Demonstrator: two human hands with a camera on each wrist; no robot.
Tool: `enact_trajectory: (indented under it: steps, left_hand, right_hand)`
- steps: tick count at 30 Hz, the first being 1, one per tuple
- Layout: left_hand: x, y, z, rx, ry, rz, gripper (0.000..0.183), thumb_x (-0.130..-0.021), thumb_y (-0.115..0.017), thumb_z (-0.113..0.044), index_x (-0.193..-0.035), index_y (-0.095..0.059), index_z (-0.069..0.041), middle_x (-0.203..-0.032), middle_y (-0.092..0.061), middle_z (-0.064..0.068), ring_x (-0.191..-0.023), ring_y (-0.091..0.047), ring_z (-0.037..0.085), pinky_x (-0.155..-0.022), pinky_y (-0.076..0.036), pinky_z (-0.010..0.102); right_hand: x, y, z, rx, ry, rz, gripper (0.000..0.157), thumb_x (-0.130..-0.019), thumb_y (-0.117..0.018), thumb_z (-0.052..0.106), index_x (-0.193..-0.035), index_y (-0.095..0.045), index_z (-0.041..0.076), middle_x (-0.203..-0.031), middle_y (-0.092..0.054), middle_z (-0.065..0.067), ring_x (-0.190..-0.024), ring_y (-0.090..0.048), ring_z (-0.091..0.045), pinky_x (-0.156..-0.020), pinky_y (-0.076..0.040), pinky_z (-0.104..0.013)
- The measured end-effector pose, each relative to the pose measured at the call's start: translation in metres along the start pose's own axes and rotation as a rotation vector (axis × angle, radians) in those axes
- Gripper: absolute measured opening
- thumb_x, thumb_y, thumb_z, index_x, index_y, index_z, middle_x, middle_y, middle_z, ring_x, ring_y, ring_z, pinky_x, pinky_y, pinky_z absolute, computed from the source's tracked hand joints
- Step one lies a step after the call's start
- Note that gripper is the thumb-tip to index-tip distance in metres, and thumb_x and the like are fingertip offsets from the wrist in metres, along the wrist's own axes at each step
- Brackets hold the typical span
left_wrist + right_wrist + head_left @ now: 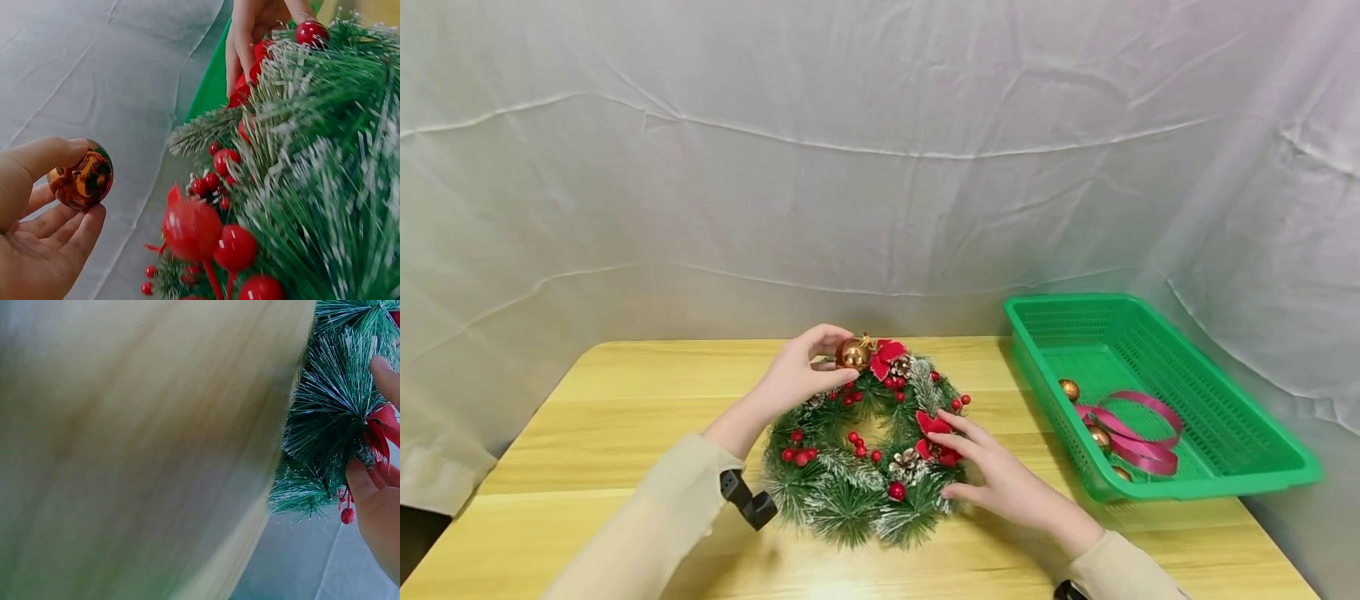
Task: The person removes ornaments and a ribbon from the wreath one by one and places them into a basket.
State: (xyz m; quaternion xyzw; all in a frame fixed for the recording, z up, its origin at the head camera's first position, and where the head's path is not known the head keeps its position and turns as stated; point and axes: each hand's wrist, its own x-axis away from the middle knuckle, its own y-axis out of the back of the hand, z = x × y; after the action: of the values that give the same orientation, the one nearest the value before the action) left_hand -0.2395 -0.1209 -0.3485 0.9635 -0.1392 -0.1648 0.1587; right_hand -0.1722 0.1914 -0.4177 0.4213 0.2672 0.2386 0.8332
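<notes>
My left hand (797,377) pinches a shiny copper-coloured Christmas bauble (853,355) between thumb and fingers at the far side of a green wreath (842,510). In the left wrist view the bauble (82,181) shows beyond the wreath's greenery, thumb on top and fingers below. Right beside it in the head view is a red fabric flower (883,360). The spread fingers of my right hand (1000,479) rest on the wreath's right side, over a second red flower (949,457). Red berries (800,457) and a frosted pine cone (908,467) decorate the ring.
A green plastic basket (1210,483) stands at the right of the wooden table (647,417). Inside lie a pink ribbon (1153,462) and several copper baubles, one near the left wall (1070,389). Pale cloth (850,208) hangs behind the table.
</notes>
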Motion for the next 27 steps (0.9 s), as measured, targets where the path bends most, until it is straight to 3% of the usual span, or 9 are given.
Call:
enact_trajectory:
  steps: [12,27]
  left_hand:
    - [-0.018,-0.018,-0.013,-0.022,-0.025,0.039,0.047,-0.081,-0.078,-0.013,-0.123,-0.058,-0.008,-0.115,-0.062,0.005,-0.104,-0.059,0.02,-0.09,-0.052,0.032]
    - [-0.037,-0.044,-0.03,0.017,-0.061,0.118,0.051,-0.081,-0.078,-0.015,-0.127,-0.056,-0.006,-0.115,-0.061,0.008,-0.104,-0.059,0.021,-0.092,-0.051,0.032]
  right_hand:
    - [-0.001,0.001,0.001,0.0,0.007,-0.004,0.074,-0.075,-0.079,0.026,-0.141,-0.048,0.012,-0.155,-0.025,-0.01,-0.137,-0.029,-0.037,-0.105,-0.031,-0.058]
    - [-0.001,0.001,0.002,0.015,0.021,-0.007,0.073,-0.075,-0.079,0.027,-0.14,-0.049,0.013,-0.155,-0.026,-0.009,-0.137,-0.029,-0.034,-0.105,-0.032,-0.055]
